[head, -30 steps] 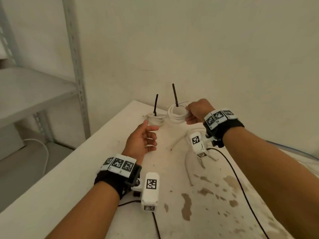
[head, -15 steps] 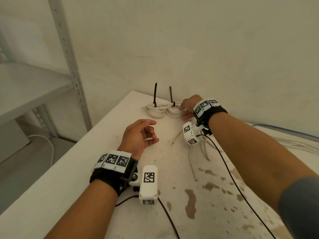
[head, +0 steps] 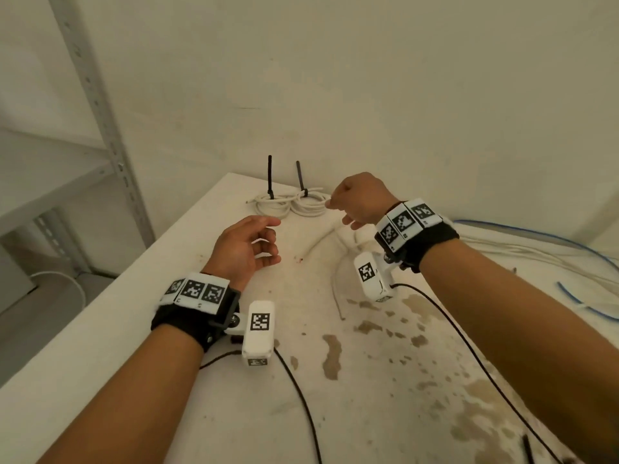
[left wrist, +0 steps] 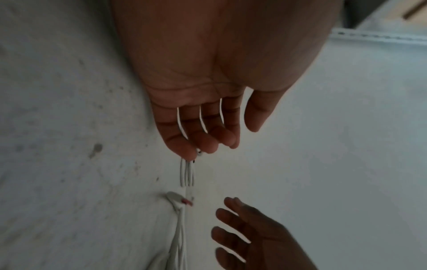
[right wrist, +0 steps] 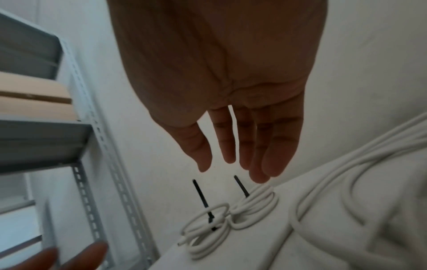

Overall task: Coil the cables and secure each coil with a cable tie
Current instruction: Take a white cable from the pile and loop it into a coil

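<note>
Two white cable coils lie side by side at the table's far corner, the left coil (head: 272, 206) and the right coil (head: 311, 205). A black cable tie stands up from each: the left tie (head: 269, 177) and the right tie (head: 300, 177). My right hand (head: 338, 211) hovers just right of the right coil, holding nothing. In the right wrist view its fingers (right wrist: 254, 146) hang straight above both coils (right wrist: 208, 232). My left hand (head: 268, 244) floats nearer me, fingers loosely curled and empty. A loose white cable (head: 320, 241) lies between the hands.
More white cables (head: 536, 252) and a blue cable (head: 576, 301) trail over the table's right side. A grey metal shelf rack (head: 100, 105) stands left of the table, the wall close behind. Brown stains (head: 331, 354) mark the tabletop (head: 100, 346). Black wrist-camera leads cross it.
My right hand set the tied coil down beside the other coil, let go of it and drew back slightly. The left hand barely moved.
</note>
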